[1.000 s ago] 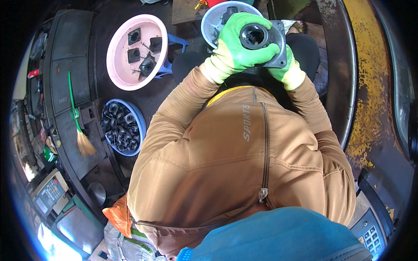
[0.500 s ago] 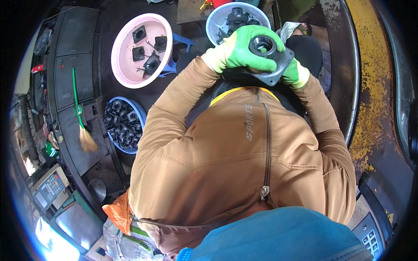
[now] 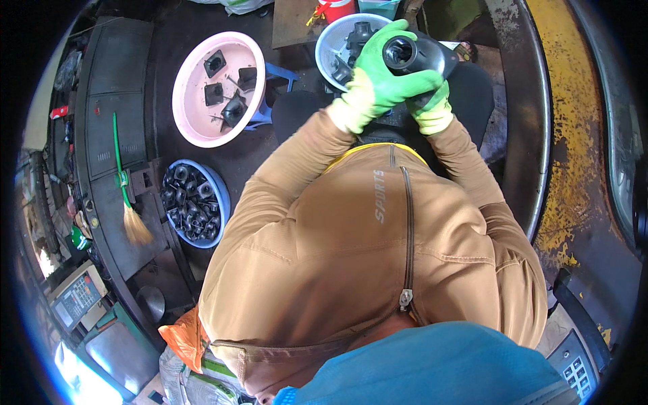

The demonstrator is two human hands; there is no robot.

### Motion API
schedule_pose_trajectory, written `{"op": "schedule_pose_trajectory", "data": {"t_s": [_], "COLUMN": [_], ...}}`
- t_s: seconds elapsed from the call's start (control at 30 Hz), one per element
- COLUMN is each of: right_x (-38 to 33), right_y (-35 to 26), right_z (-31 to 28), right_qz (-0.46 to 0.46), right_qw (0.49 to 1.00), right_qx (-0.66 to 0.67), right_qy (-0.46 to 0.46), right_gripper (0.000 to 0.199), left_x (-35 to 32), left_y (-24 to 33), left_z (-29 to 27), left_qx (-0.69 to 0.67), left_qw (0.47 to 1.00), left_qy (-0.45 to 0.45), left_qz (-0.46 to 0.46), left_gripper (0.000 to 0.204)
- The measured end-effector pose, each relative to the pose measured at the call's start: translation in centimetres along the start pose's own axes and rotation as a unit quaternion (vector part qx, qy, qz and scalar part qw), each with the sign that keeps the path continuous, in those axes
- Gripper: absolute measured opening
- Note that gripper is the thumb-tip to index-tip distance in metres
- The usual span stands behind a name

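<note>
A black rubber boot with a round collar opening is held above my lap. My left hand, in a green and yellow glove, grips it beside the collar, thumb below and fingers above. From underneath, my right hand, gloved alike, closes on the boot's lower side; its fingertips are partly hidden by the boot. Just behind my left hand stands a pale blue basket with several similar black parts in it.
On a blue stool at the left rests a pink basin with several black parts. Below it, a blue tub is full of black rubber parts. A green-handled broom lies against grey cabinets. A yellow, rusted machine frame borders the right.
The boot has turned in my hands: its flat flange faced up before, and now its dark rounded body shows to the right of the collar. Both hands have shifted their hold.
</note>
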State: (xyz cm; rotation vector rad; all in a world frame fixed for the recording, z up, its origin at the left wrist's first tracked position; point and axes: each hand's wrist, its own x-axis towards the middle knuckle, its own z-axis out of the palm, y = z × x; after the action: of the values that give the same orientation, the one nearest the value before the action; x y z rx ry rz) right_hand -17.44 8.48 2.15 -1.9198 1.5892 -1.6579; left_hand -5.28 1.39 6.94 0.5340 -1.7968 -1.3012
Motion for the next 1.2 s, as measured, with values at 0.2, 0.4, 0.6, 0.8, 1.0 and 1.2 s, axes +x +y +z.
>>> {"op": "schedule_pose_trajectory", "data": {"t_s": [0.2,0.4,0.6,0.8,1.0,1.2], "right_x": [-0.5,0.8,1.0,0.8,-0.1,-1.2], "right_y": [-0.8,-2.4,-2.4,-1.8,-1.6,-0.5], "right_z": [-0.3,-2.0,-2.9,-2.9,-3.0,-4.0], "right_qz": [0.022,0.072,0.089,0.081,0.087,0.268], "right_qw": [0.999,0.991,0.981,0.980,0.966,0.884], "right_qx": [-0.025,0.029,0.026,0.067,0.118,0.236], "right_qy": [-0.021,-0.107,-0.171,-0.169,-0.213,-0.302], "right_gripper": [0.039,0.036,0.036,0.036,0.040,0.045], "left_x": [-0.8,-0.4,-0.2,0.3,0.3,0.6], "left_y": [-1.1,0.3,-0.1,-0.4,0.0,0.4], "left_z": [0.5,-0.4,-1.1,-0.9,-1.4,-2.5], "left_qx": [-0.025,-0.014,-0.029,-0.031,-0.042,-0.091], "left_qw": [0.998,0.996,0.995,0.995,0.989,0.963], "left_qy": [0.011,-0.053,-0.080,-0.073,-0.139,-0.255], "left_qz": [0.051,0.068,0.057,0.056,0.014,-0.007], "left_gripper": [0.047,0.042,0.044,0.047,0.044,0.044]}}
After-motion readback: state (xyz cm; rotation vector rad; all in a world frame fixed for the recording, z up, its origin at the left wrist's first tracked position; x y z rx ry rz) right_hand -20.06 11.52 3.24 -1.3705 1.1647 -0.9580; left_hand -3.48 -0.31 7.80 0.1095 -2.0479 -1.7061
